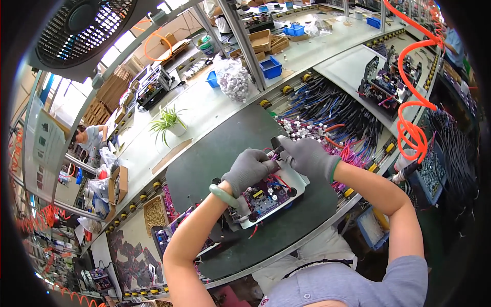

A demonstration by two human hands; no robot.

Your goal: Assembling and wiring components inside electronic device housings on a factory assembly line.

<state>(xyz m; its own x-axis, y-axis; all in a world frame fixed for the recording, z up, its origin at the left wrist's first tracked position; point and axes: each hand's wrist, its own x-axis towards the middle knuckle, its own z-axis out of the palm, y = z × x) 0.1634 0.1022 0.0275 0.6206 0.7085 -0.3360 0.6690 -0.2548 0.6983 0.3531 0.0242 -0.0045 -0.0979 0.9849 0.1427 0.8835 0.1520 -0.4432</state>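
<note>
Both forearms bare, entering from the near edge and converging toward centre. Left hand [249, 169] in grey glove, fingers curled into a loose fist, pale green bangle at the wrist. Right hand [308, 156], also grey-gloved, sits just right of it, nearly touching, fingers pinched shut.

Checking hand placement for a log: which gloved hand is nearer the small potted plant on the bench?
Left. The left hand is closer to the potted plant, up-left of it; the right hand sits farther right.

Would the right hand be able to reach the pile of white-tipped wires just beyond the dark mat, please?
Probably yes. The right hand is already beside the wires, with nothing standing between them, though it is busy with the circuit board alongside the left hand.
</note>
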